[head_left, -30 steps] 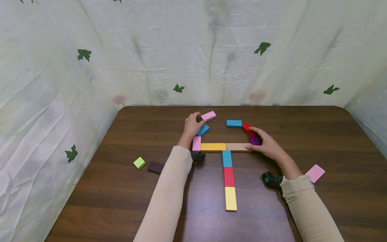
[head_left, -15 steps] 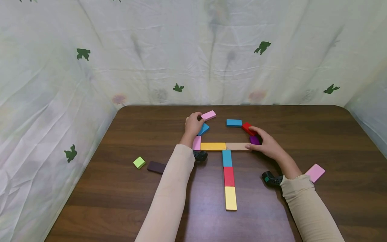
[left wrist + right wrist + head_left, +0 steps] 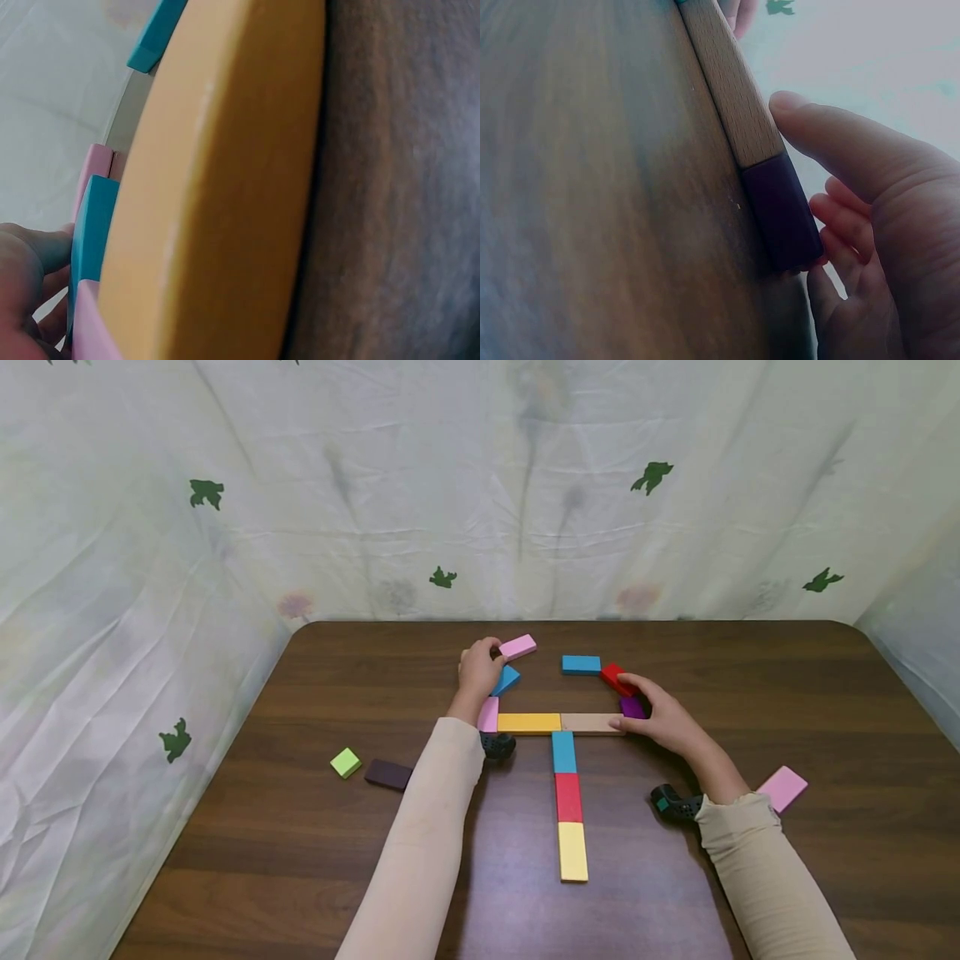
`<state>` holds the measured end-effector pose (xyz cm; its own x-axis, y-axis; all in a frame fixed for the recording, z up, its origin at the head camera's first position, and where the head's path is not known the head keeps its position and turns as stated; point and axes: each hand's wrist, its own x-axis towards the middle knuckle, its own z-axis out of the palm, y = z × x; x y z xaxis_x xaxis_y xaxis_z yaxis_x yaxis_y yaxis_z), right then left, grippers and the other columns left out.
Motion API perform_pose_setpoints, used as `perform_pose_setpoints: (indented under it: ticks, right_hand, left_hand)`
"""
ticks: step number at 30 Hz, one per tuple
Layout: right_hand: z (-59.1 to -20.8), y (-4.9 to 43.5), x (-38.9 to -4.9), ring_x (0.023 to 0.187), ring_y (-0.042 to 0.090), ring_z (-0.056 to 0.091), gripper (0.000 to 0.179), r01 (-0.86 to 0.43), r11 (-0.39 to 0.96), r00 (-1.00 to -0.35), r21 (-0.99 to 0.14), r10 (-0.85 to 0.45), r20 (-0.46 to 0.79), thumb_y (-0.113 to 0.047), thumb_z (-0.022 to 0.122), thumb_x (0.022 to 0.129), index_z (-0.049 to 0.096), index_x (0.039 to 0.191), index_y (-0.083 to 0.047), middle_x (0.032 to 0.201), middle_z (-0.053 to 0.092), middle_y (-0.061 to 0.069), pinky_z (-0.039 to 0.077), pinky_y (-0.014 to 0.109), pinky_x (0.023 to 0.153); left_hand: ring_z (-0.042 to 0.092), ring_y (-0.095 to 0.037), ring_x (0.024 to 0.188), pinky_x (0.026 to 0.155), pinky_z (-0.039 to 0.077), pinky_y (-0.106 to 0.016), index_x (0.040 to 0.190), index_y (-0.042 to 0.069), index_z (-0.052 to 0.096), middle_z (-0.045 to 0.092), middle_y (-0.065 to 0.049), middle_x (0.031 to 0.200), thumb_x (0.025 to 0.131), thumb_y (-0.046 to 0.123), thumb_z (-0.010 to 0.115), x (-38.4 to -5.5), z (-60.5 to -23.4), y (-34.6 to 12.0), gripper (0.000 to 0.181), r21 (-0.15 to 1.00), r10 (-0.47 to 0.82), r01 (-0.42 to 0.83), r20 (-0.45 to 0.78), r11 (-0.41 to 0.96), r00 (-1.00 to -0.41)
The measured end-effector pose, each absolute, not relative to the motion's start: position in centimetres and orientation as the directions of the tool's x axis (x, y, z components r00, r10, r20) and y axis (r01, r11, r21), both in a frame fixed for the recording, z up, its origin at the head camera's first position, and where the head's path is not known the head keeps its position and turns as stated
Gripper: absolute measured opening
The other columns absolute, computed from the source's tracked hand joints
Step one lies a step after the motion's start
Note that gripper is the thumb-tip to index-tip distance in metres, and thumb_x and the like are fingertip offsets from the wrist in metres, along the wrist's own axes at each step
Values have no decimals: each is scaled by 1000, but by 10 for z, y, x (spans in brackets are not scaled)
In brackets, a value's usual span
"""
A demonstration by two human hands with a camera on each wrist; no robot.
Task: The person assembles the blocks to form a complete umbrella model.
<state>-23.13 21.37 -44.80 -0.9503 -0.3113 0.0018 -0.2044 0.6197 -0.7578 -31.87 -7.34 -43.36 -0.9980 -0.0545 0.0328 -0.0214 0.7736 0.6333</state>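
In the head view, my left hand (image 3: 480, 672) reaches to the far left of an outline of flat building blocks. Its thumb and index finger pinch the near-left end of a pink block (image 3: 518, 647). Beside the thumb lies a blue block (image 3: 507, 680), with another pink block (image 3: 489, 715) below it. My right hand (image 3: 667, 717) arches over the outline's right side, thumb on the plain wooden block (image 3: 588, 723), fingertips at the red block (image 3: 616, 679). A purple block (image 3: 632, 707) shows between thumb and fingers. The right wrist view shows the purple block (image 3: 781, 214) against the wooden one's end.
A yellow-orange block (image 3: 528, 723) continues the crossbar, and a blue block (image 3: 581, 665) lies at the far side. Blue, red and pale yellow (image 3: 572, 852) blocks form a stem. Loose ones are lime (image 3: 346, 763), dark brown (image 3: 387, 775) and pink (image 3: 783, 788).
My left forearm and wrist have shifted slightly to the right, while the fingertips stay at the pink block. The right hand and the blocks show no visible movement.
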Motion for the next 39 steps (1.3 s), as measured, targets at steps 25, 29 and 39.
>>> perform_pose_setpoints:
  ticks: [25, 29, 39]
  right_hand:
    - [-452, 215, -232, 121, 37, 28, 80, -215, 610, -951, -763, -308, 21, -36, 68, 78, 27, 140, -7, 139, 26, 20, 29, 55, 94]
    - [-452, 214, -231, 120, 38, 29, 79, -227, 603, -950, -765, -309, 38, -36, 68, 78, 27, 139, -6, 138, 27, 20, 28, 56, 93]
    - [-453, 214, -232, 121, 38, 28, 78, -215, 616, -953, -757, -303, 24, -35, 68, 79, 27, 139, -7, 139, 27, 20, 29, 55, 93]
  left_hand:
    - [44, -26, 106, 88, 30, -42, 118, 16, 60, 57, -3, 118, 91, 25, 54, -318, -433, -74, 29, 688, -3, 6, 12, 726, -1000]
    - [44, -27, 106, 88, 29, -42, 117, 16, 60, 57, -3, 117, 90, 26, 55, -318, -432, -72, 29, 702, -17, -2, 14, 712, -1000]
    - [44, -27, 105, 88, 28, -43, 117, 20, 62, 56, -1, 120, 89, 25, 56, -319, -433, -70, 29, 696, -7, -2, 5, 718, -1000]
